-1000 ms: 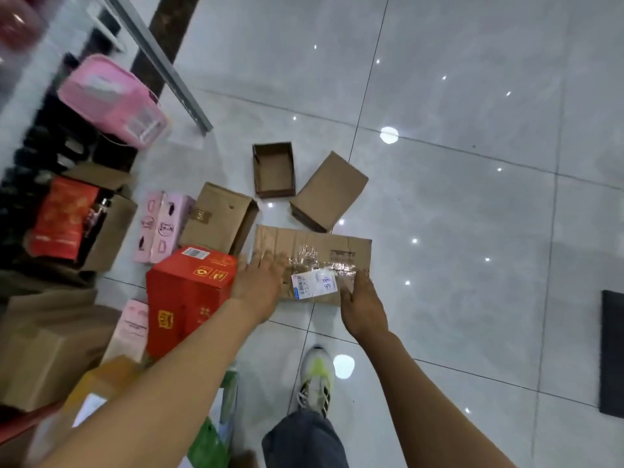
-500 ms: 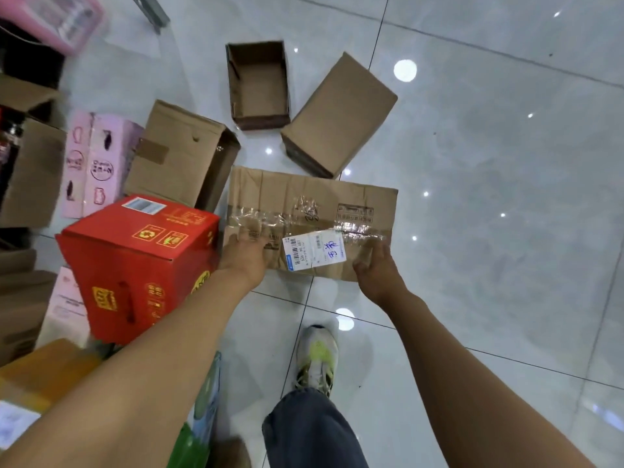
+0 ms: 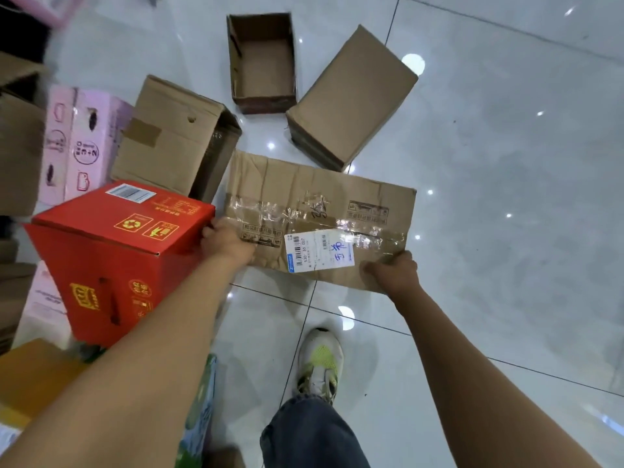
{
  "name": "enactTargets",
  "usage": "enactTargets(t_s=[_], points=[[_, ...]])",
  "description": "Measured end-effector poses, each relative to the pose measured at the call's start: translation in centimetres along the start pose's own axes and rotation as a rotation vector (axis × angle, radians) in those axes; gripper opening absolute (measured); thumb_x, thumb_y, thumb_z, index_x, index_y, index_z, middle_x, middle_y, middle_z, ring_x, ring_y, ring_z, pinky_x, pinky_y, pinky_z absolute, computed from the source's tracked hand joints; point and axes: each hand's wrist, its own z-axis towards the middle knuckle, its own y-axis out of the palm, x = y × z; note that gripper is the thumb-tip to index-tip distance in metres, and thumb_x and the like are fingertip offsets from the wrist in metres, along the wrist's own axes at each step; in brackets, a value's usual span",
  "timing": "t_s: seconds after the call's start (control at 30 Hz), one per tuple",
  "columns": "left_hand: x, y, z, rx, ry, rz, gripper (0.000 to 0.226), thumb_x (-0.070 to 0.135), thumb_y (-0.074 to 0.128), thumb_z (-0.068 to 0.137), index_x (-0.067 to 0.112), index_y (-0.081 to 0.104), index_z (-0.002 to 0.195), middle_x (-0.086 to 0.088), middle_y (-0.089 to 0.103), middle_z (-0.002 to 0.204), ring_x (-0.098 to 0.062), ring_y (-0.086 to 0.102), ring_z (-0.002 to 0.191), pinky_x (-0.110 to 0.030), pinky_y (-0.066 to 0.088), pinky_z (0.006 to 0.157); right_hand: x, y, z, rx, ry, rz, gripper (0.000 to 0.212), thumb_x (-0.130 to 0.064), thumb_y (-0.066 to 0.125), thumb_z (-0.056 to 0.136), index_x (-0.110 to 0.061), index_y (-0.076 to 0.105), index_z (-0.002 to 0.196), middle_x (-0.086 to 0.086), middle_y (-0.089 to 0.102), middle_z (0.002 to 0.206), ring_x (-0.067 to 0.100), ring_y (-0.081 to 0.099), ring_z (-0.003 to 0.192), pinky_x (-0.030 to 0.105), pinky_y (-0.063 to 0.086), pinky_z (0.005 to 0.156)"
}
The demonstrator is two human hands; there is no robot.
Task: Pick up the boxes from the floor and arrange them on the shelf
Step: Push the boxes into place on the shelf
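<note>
A long taped cardboard box (image 3: 320, 197) with a white shipping label lies on the tiled floor in front of me. My left hand (image 3: 224, 239) grips its near left corner. My right hand (image 3: 393, 273) grips its near right corner, fingers curled over the edge. Beyond it lie a plain brown box (image 3: 351, 96) tipped on its side, a small open brown box (image 3: 261, 59), and another brown box (image 3: 172, 136) on its side. A red box (image 3: 114, 251) stands just left of my left hand, with a pink box (image 3: 77, 143) behind it.
More cardboard boxes (image 3: 17, 136) crowd the left edge, and an orange box (image 3: 33, 376) sits at the lower left. My shoe (image 3: 320, 363) and trouser leg stand on the floor below the long box. Glossy grey tiles (image 3: 506, 163) stretch to the right.
The view has dropped closer to the floor and the boxes look larger. Both hands have spread apart along the long box's near edge and closed on its corners.
</note>
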Motion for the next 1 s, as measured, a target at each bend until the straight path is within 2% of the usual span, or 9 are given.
enactTargets(t_s=[0.07,0.13,0.33,0.57,0.63,0.7,0.77,0.9,1.0], points=[[0.3,-0.8,-0.4,-0.057,0.006,0.073,0.069,0.028,0.074,0.079,0.014,0.042,0.138,-0.021,0.03,0.143,-0.038,0.038,0.129,-0.036,0.036,0.106,0.5,-0.8,-0.3,0.049,0.02,0.007,0.081,-0.044,0.071,0.041,-0.013,0.057,0.114,0.009,0.059,0.115,0.029,0.06,0.104,0.043,0.055,0.09],[0.9,-1.4,-1.1,-0.088,0.06,0.086,0.071,0.029,0.079,0.073,0.013,0.047,0.135,-0.019,0.038,0.14,-0.035,0.039,0.129,-0.036,0.04,0.104,0.7,-2.8,-1.9,0.127,0.046,0.035,0.075,-0.044,0.072,0.041,-0.011,0.06,0.107,0.008,0.061,0.11,0.03,0.062,0.1,0.041,0.056,0.087],[1.5,-7.9,-8.5,-0.061,0.152,-0.116,0.084,0.019,0.086,0.066,0.006,0.039,0.134,-0.014,0.055,0.127,-0.034,0.054,0.117,-0.038,0.046,0.097,-1.1,-8.2,-10.9,0.204,0.018,0.161,0.077,-0.039,0.075,0.044,-0.008,0.054,0.111,0.009,0.058,0.114,0.031,0.061,0.103,0.044,0.056,0.087],[0.4,-24.4,-23.6,0.03,0.302,-0.189,0.077,0.021,0.088,0.063,0.004,0.045,0.125,-0.014,0.061,0.114,-0.031,0.059,0.104,-0.037,0.049,0.091,-7.0,-15.9,-27.7,0.222,-0.14,0.272,0.087,-0.046,0.074,0.036,-0.008,0.056,0.112,0.008,0.059,0.111,0.03,0.061,0.103,0.042,0.056,0.086],[-1.1,-29.5,-28.8,0.089,0.322,-0.22,0.077,0.025,0.089,0.056,0.007,0.047,0.118,-0.009,0.065,0.107,-0.025,0.062,0.097,-0.039,0.053,0.088,-9.0,-18.4,-34.7,0.214,-0.21,0.33,0.065,-0.031,0.081,0.048,-0.006,0.057,0.102,0.007,0.059,0.103,0.027,0.062,0.093,0.035,0.057,0.076],[-2.1,-33.7,-33.2,0.166,0.359,-0.25,0.076,0.027,0.089,0.056,0.005,0.047,0.117,-0.011,0.065,0.107,-0.027,0.062,0.096,-0.038,0.053,0.084,-10.8,-20.8,-40.4,0.231,-0.286,0.409,0.03,-0.009,0.079,0.059,-0.009,0.057,0.079,0.005,0.062,0.085,0.022,0.065,0.073,0.022,0.053,0.052],[-3.4,-38.1,-38.6,0.233,0.397,-0.302,0.068,0.017,0.087,0.065,0.002,0.046,0.117,-0.013,0.062,0.105,-0.028,0.059,0.096,-0.032,0.047,0.08,-12.1,-22.4,-46.2,0.241,-0.392,0.448,0.022,-0.005,0.074,0.061,-0.014,0.056,0.071,0.004,0.062,0.079,0.018,0.064,0.064,0.019,0.048,0.044],[-6.5,-45.5,-47.7,0.359,0.519,-0.394,0.058,0.015,0.087,0.068,0.006,0.049,0.11,-0.007,0.062,0.1,-0.022,0.058,0.092,-0.032,0.046,0.078,-15.2,-25.3,-55.1,0.247,-0.54,0.507,0.048,-0.029,0.075,0.05,-0.02,0.061,0.096,0.002,0.062,0.105,0.012,0.069,0.073,0.027,0.057,0.06],[-9.1,-50.2,-53.1,0.46,0.569,-0.433,0.064,0.021,0.087,0.067,0.007,0.047,0.115,-0.002,0.057,0.1,-0.021,0.055,0.093,-0.032,0.044,0.078,-16.9,-27.6,-61.6,0.262,-0.685,0.51,0.062,-0.036,0.073,0.046,-0.02,0.059,0.104,0.002,0.062,0.11,0.013,0.069,0.08,0.035,0.06,0.071]])
